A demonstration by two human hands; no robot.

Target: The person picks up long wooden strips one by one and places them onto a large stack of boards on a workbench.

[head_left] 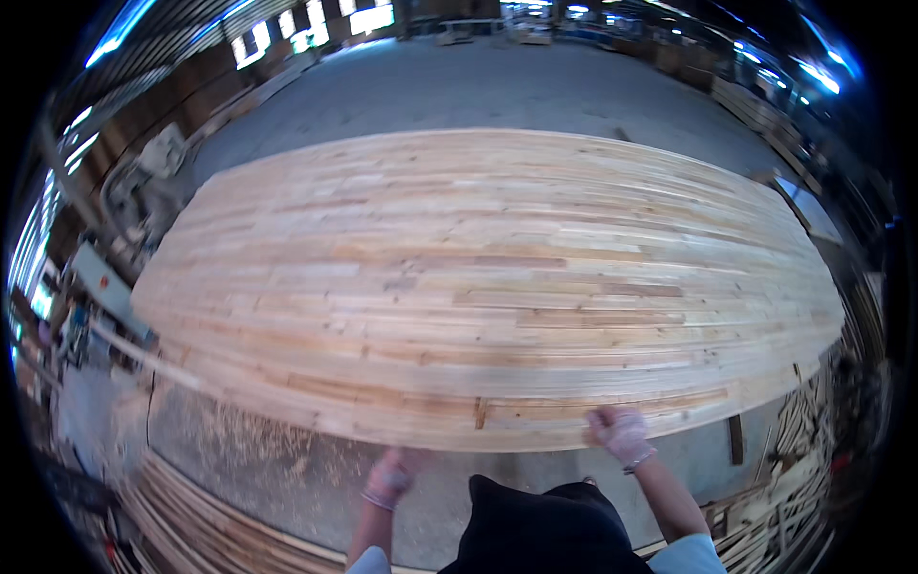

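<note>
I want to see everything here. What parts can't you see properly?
Head view:
- Left hand: motion-blurred below the big wooden panel; its grip is unclear.
- Right hand: on the panel's near edge; anything under that edge is hidden.
- Whatever holds the panel up: hidden beneath it.
- Far end of the hall: too small, bent by the lens.

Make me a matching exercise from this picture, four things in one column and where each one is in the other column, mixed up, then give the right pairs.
Things:
1. Right hand
2. Left hand
3. Sawdust
4. Stacked wood strips

Places:
A. Scattered on the concrete floor, left of the hands
B. On the near edge of the big laminated wood panel
C. Piled at the lower left of the view
D. Just below the panel's near edge, blurred

Pairs: 1-B, 2-D, 3-A, 4-C
</note>
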